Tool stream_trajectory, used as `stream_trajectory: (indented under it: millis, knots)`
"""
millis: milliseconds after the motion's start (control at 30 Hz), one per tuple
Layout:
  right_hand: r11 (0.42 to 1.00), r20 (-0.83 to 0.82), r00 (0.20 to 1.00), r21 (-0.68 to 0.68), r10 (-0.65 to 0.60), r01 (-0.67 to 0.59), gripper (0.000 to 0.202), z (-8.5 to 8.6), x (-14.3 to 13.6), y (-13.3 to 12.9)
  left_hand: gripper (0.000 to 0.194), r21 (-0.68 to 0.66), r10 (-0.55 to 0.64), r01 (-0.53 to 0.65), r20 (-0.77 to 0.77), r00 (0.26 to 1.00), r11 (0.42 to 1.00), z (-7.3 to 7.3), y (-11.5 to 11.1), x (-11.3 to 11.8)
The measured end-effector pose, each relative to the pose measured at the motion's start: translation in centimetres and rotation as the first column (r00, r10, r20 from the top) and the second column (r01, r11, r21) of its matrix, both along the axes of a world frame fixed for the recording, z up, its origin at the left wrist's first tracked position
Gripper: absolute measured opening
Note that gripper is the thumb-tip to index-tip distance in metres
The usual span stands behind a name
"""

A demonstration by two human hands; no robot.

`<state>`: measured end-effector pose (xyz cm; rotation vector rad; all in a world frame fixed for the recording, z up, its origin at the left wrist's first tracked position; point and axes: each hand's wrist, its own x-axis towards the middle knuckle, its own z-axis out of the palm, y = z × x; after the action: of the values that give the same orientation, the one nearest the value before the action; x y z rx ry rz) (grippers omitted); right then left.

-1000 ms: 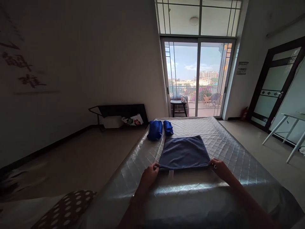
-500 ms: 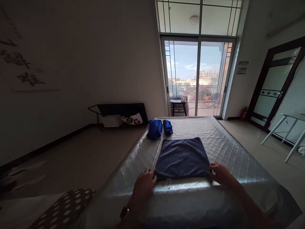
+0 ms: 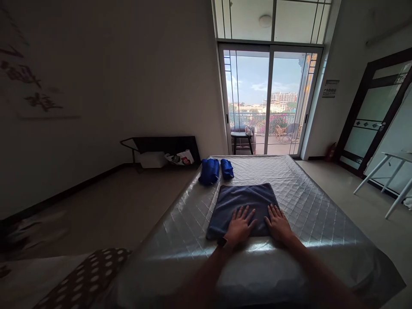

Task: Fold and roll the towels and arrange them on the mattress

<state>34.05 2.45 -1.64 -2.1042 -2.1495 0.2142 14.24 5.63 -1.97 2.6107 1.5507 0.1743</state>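
Observation:
A dark blue folded cloth [image 3: 243,197], towel-like, lies flat on a mattress in a shiny quilted cover [image 3: 317,214]. On the cloth's near part rests my left hand [image 3: 240,224], palm down with fingers spread. My right hand [image 3: 277,221] lies flat at its near right side, fingers stretched forward. Faint wrinkles run across the cloth between and beyond the hands. Past its far left corner sit two bright blue bundles, a larger one [image 3: 209,171] and a smaller rolled one [image 3: 227,169].
A brown polka-dot fabric [image 3: 86,274] is at the lower left. By the wall stands a low black rack [image 3: 164,143] with a white box [image 3: 152,159]. Sliding glass doors [image 3: 269,103] are beyond the bed; a white-legged table [image 3: 391,171] stands right.
Both hands have left the cloth's near corners and moved inward onto its surface, fingers now spread flat. The camera view has shifted slightly.

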Motion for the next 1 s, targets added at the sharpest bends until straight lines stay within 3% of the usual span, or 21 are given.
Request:
stream_trajectory:
  millis: [167,267,400,533,700,800,900,1000]
  knots:
    - [1.0,0.008,1.0,0.004,0.003,-0.003,0.066,0.0,0.0,-0.1,0.068,-0.015,0.254,-0.255,-0.045,0.966,0.967,-1.2,0.3,-8.3]
    - [1.0,0.014,1.0,-0.019,0.002,-0.002,0.064,0.3,0.1,0.1,0.069,-0.006,0.256,-0.256,-0.035,0.966,0.967,-2.2,0.2,-11.6]
    - [0.999,0.008,1.0,0.035,-0.021,0.02,0.054,1.7,0.3,1.7,0.066,0.006,0.229,-0.229,0.006,0.973,0.973,-2.9,-0.1,-12.3]
    - [0.998,-0.016,1.0,0.064,-0.022,0.023,0.054,3.3,0.3,5.0,0.066,-0.001,0.241,-0.241,0.012,0.97,0.971,-3.1,-0.6,-12.1]
    - [0.998,-0.029,0.998,0.03,-0.049,0.049,0.059,2.2,0.1,8.0,0.067,0.002,0.266,-0.266,-0.009,0.964,0.964,-2.9,-0.4,-12.9]
    - [0.994,-0.009,0.995,0.045,-0.101,0.101,0.061,0.8,-0.1,8.3,0.062,0.123,0.205,-0.205,0.01,0.979,0.971,-1.5,1.1,-10.3]
    - [0.99,-0.013,0.992,0.062,-0.128,0.128,0.062,0.1,-0.2,8.2,0.057,0.205,0.024,-0.032,0.041,0.999,0.978,0.3,3.4,-4.0]
    - [0.99,-0.027,0.991,0.061,-0.129,0.131,0.063,0.1,-0.2,8.1,0.056,0.161,-0.071,0.058,0.079,0.994,0.985,1.0,5.6,2.8]
